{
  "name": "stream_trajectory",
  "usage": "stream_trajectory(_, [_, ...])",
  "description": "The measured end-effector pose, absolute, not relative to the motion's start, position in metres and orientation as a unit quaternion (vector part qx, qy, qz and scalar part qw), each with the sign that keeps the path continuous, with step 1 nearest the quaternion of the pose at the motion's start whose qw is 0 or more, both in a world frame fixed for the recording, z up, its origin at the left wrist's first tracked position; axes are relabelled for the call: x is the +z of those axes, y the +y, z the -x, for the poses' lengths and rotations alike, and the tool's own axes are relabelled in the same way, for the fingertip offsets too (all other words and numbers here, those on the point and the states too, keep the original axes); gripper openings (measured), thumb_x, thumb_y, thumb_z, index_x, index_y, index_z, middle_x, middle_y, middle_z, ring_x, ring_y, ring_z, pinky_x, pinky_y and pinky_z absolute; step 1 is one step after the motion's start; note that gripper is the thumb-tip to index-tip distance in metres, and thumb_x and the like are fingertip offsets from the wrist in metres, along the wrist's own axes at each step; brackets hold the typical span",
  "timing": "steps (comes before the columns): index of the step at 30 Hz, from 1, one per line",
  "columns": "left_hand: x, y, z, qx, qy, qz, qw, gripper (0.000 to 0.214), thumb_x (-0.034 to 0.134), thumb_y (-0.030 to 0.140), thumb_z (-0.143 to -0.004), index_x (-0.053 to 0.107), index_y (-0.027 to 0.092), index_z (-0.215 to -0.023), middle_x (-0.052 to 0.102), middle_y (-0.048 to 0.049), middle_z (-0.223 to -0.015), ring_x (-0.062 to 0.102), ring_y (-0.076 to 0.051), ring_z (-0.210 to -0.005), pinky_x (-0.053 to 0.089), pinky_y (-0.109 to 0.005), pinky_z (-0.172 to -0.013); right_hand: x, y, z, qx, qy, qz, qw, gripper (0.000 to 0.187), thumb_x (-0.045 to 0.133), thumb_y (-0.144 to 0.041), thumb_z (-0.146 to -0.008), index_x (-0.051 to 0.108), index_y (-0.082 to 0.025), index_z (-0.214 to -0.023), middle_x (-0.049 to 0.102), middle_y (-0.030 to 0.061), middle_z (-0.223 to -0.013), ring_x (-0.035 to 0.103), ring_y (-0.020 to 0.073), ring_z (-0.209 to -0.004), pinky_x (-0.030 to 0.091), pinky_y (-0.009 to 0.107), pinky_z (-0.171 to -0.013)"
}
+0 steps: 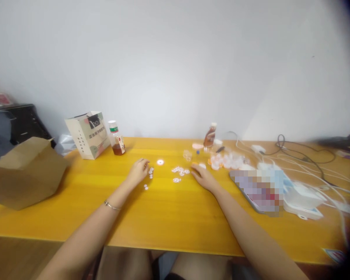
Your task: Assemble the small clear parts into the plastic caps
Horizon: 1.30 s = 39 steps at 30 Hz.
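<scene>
My left hand (pixel 139 170) rests on the yellow wooden table (pixel 163 225), its fingers slightly curved and apart, with nothing visible in them. Right by its fingertips lie a few small white discs (pixel 150 173), and a smaller pair of white pieces (pixel 146 187) sits nearer to me. Between the hands are a white ring-like disc (pixel 160 162) and a cluster of white discs with holes (pixel 179 170). A separate white holed disc (pixel 176 180) lies in front of that cluster. My right hand (pixel 204 177) lies palm down beside the cluster, fingers stretched out. Blur hides finer details.
At the left stand a brown paper bag (pixel 29 175), a printed gift bag (pixel 90 136) and a green-banded bottle (pixel 116 139). Toward the right are a brown bottle (pixel 210 136), orange-and-white plastic pieces (pixel 226 160), a tablet-like device (pixel 256 192) and tangled cables (pixel 306 153).
</scene>
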State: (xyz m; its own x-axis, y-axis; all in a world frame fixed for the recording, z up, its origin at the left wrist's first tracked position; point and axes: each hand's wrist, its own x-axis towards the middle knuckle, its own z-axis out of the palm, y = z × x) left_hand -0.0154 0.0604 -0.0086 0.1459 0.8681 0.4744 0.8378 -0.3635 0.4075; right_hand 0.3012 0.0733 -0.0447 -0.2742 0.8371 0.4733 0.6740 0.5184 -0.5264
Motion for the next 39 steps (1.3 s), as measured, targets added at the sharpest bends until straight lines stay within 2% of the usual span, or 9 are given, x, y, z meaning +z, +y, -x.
stream_trajectory(4, [-0.012,0.064,0.020,0.282,0.579,-0.761,0.072,0.017,0.051,0.030,-0.073,0.060,0.017,-0.076,0.061,-0.0057,-0.075,0.055,-0.016,-0.067,0.039,-0.025,-0.064,-0.041,0.069,-0.296,0.157,-0.769,0.464,0.411,0.029,0.050,-0.033,-0.074,0.058,-0.024,-0.101,0.057,0.0066,-0.112,0.049,0.0245,-0.108,0.032,0.046,-0.096])
stream_trajectory(8, [-0.015,0.063,0.015,0.266,0.577,-0.768,0.085,0.012,0.051,0.024,-0.071,0.059,0.018,-0.065,0.061,-0.0039,-0.068,0.054,-0.015,-0.063,0.036,-0.023,-0.059,-0.038,0.067,-0.293,0.168,-0.756,0.464,0.430,0.026,0.051,-0.032,-0.074,0.059,-0.022,-0.097,0.059,0.0074,-0.108,0.050,0.0246,-0.106,0.033,0.046,-0.095])
stream_trajectory(12, [-0.012,0.058,0.007,0.280,0.569,-0.769,0.077,0.012,0.049,0.023,-0.073,0.058,0.018,-0.068,0.061,-0.0039,-0.072,0.054,-0.015,-0.068,0.037,-0.024,-0.063,-0.036,0.067,-0.292,0.166,-0.750,0.469,0.435,0.023,0.051,-0.030,-0.074,0.060,-0.022,-0.094,0.060,0.0075,-0.105,0.052,0.0249,-0.103,0.035,0.046,-0.092])
stream_trajectory(21, [-0.022,0.028,-0.037,0.265,0.398,-0.864,0.159,0.017,0.049,0.032,-0.077,0.058,0.018,-0.076,0.057,-0.0019,-0.073,0.052,-0.013,-0.067,0.040,-0.023,-0.065,-0.032,0.064,-0.291,0.130,-0.761,0.484,0.412,0.023,0.048,-0.029,-0.076,0.060,-0.022,-0.094,0.062,0.0071,-0.101,0.055,0.0231,-0.097,0.040,0.042,-0.087])
stream_trajectory(25, [-0.019,0.033,-0.036,0.301,0.430,-0.846,0.089,0.025,0.045,0.040,-0.079,0.057,0.019,-0.087,0.058,-0.0057,-0.093,0.052,-0.018,-0.088,0.038,-0.029,-0.079,-0.032,0.065,-0.291,0.098,-0.773,0.495,0.384,0.024,0.045,-0.027,-0.078,0.059,-0.019,-0.096,0.063,0.0083,-0.100,0.057,0.0214,-0.093,0.043,0.038,-0.084])
stream_trajectory(28, [-0.016,0.045,-0.030,0.292,0.481,-0.826,-0.010,0.026,0.043,0.037,-0.081,0.052,0.022,-0.100,0.048,-0.0070,-0.119,0.040,-0.023,-0.111,0.028,-0.040,-0.091,-0.033,0.067,-0.290,0.084,-0.774,0.499,0.380,0.024,0.044,-0.027,-0.079,0.058,-0.019,-0.096,0.064,0.0082,-0.098,0.059,0.0204,-0.091,0.044,0.036,-0.083])
stream_trajectory(30, [-0.019,0.054,-0.027,0.252,0.506,-0.824,-0.044,0.028,0.043,0.032,-0.081,0.047,0.023,-0.107,0.043,-0.0079,-0.125,0.033,-0.026,-0.118,0.022,-0.046,-0.094,-0.033,0.068,-0.289,0.081,-0.776,0.498,0.378,0.024,0.043,-0.027,-0.080,0.059,-0.018,-0.096,0.064,0.0083,-0.098,0.059,0.0199,-0.090,0.045,0.035,-0.082])
stream_trajectory(34, [-0.027,0.064,-0.024,0.206,0.530,-0.820,-0.066,0.031,0.041,0.020,-0.081,0.042,0.023,-0.112,0.049,-0.0096,-0.119,0.035,-0.024,-0.118,0.018,-0.050,-0.094,-0.032,0.068,-0.288,0.078,-0.780,0.497,0.372,0.024,0.044,-0.026,-0.080,0.059,-0.018,-0.096,0.064,0.0081,-0.097,0.059,0.0198,-0.090,0.045,0.034,-0.082])
stream_trajectory(39, [-0.027,0.067,-0.022,0.217,0.523,-0.821,-0.071,0.025,0.041,0.011,-0.079,0.050,0.023,-0.100,0.058,-0.0090,-0.106,0.044,-0.021,-0.107,0.018,-0.048,-0.093,-0.030,0.066,-0.287,0.075,-0.779,0.499,0.371,0.023,0.044,-0.025,-0.080,0.059,-0.018,-0.096,0.065,0.0079,-0.096,0.060,0.0201,-0.089,0.045,0.035,-0.081])
